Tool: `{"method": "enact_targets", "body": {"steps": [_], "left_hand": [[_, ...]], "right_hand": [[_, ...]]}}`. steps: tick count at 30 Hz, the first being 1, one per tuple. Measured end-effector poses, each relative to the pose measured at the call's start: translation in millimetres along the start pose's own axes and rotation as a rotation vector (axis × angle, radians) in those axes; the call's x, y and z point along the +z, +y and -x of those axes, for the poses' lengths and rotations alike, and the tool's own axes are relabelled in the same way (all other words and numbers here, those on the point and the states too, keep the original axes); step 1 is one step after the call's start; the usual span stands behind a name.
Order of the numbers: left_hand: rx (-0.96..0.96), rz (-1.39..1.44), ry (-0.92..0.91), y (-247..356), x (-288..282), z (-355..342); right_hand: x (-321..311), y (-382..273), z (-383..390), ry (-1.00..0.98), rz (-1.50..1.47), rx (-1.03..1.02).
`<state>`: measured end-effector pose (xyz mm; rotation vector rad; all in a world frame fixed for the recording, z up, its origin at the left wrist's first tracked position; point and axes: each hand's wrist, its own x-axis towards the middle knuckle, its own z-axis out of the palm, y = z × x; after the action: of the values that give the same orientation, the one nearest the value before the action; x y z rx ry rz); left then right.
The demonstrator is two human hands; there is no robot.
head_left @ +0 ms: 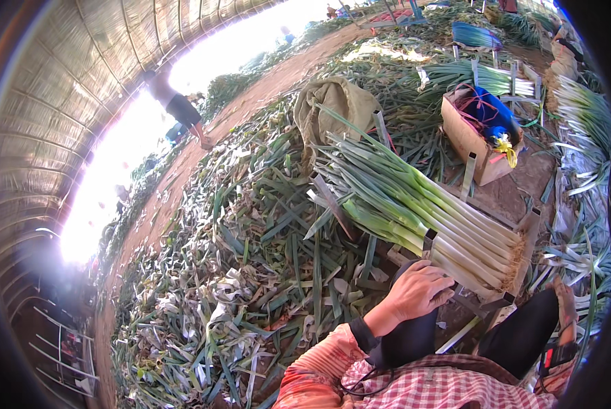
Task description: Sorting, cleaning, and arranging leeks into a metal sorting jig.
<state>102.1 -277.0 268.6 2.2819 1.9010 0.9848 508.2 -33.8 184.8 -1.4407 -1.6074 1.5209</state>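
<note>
Left hand (420, 290) rests on dark-clad knee, fingers curled, just beside root ends of leek bundle (421, 211). Bundle lies in wooden frame (523, 235), tops pointing away. Cardboard box (472, 140) w/ blue & red ties behind. Leaf trimmings (251, 273) cover ground at left. Right hand not in pic.

An orange sleeve (319, 371) with fine pale stripes is worn on the left arm, ended by a dark cuff (361, 334) at the wrist. The left hand (418, 292) is bare. A red-and-white checked shirt (442, 390) is seen below, and dark trousers (523, 334) cover both legs. A thin black cord (360, 388) lies across the shirt.
</note>
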Motion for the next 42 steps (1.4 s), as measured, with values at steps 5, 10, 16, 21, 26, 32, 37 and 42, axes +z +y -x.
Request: {"method": "enact_targets", "body": {"steps": [5,10,16,21,26,32,37,42], "left_hand": [[-0.001,-0.008,0.001,0.3,-5.0,11.2],[0.024,0.014,-0.05,-8.5,-5.7,-10.0],[0.052,-0.161,-0.075,-8.5,8.9,-17.3],[0.124,-0.15,-0.151,11.0,13.3,-17.8],[0.156,-0.21,-0.179,22.4,16.9,-32.3],[0.093,-0.256,-0.283,17.2,17.8,-38.2],[-0.036,-0.236,-0.397,10.2,13.9,-51.1],[-0.212,-0.28,-0.511,-1.6,17.7,-64.6]], "right_hand": [[8.0,-1.1,9.4,-0.004,0.021,-0.008],[-5.4,13.1,7.9,0.056,-0.102,-0.025],[-2.7,1.1,3.6,-0.209,-0.063,-0.02],[-24.6,33.3,59.1,0.11,0.534,0.244],[-29.5,124.0,110.6,0.229,0.37,0.533],[-38.1,163.7,107.2,0.28,0.192,0.572],[-69.5,175.6,55.1,0.35,0.158,0.51],[-115.1,187.9,-9.4,0.437,0.141,0.414]]}}
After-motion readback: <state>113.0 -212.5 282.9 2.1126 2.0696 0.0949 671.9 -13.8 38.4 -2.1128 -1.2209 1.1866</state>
